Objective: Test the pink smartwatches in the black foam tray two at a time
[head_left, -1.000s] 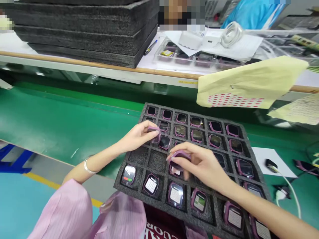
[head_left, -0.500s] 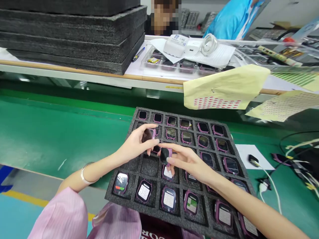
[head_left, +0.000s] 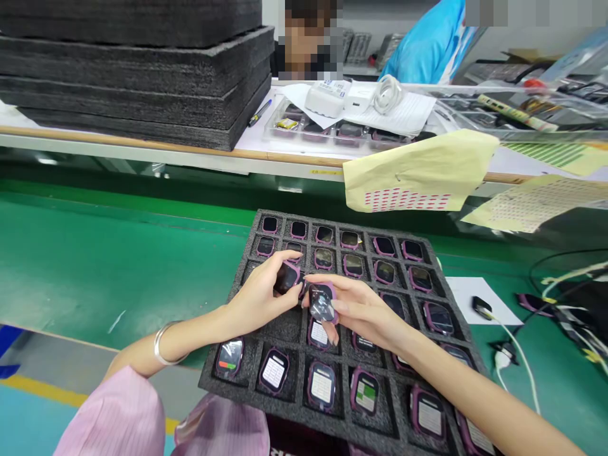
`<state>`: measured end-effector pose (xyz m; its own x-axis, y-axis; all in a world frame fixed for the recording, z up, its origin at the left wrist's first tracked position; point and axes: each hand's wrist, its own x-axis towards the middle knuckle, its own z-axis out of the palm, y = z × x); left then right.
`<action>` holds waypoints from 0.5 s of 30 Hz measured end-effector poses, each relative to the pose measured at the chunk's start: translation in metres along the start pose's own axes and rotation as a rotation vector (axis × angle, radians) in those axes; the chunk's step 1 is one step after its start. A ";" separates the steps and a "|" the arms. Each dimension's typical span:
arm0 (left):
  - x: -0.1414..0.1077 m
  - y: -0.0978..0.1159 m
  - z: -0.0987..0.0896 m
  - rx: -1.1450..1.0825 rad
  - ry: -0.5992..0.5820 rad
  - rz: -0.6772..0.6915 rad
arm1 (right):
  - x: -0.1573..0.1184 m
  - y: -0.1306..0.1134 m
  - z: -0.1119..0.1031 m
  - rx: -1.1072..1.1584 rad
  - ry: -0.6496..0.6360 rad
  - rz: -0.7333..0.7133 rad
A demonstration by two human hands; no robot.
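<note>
1. Left hand [head_left: 256, 297]: the thumb and fingers are clamped on opposite edges of the left-hand watch [head_left: 287, 277].
2. Left-hand watch: this purple-cased unit sits at the fingertips above the foam tray [head_left: 285, 328], tilted, with its dark screen visible. The fingers cover part of the case; the direction of its long axis cannot be told.
3. Clearance: the left thumb tip lies just beside the left edge of the right-hand watch [head_left: 322, 303]. Whether they touch cannot be told.
4. Right-hand watch: this unit lies to the right of the left-hand watch and slightly nearer the wearer's body. Its lit screen faces the wearer; its long axis appears to run roughly away from the body.
5. Right hand [head_left: 365, 310]: the thumb and fingers grip the right-hand watch from its right side. This hand is the nearer one to the lit unit.
</note>
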<state>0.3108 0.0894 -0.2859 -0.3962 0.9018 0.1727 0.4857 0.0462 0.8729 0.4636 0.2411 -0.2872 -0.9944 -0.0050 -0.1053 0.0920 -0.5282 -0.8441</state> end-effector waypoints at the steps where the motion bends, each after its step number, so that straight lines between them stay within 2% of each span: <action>1: 0.000 0.000 0.000 0.008 0.003 0.011 | 0.000 0.000 0.000 -0.008 0.003 -0.006; 8: -0.001 -0.003 0.001 0.054 -0.043 0.038 | -0.002 -0.001 0.000 -0.108 0.030 -0.023; 15: -0.001 0.003 0.001 0.015 -0.039 0.041 | -0.003 -0.001 0.002 -0.113 0.050 -0.007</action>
<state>0.3131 0.0892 -0.2842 -0.3456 0.9190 0.1898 0.5127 0.0155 0.8584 0.4667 0.2404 -0.2851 -0.9915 0.0424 -0.1227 0.0929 -0.4287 -0.8986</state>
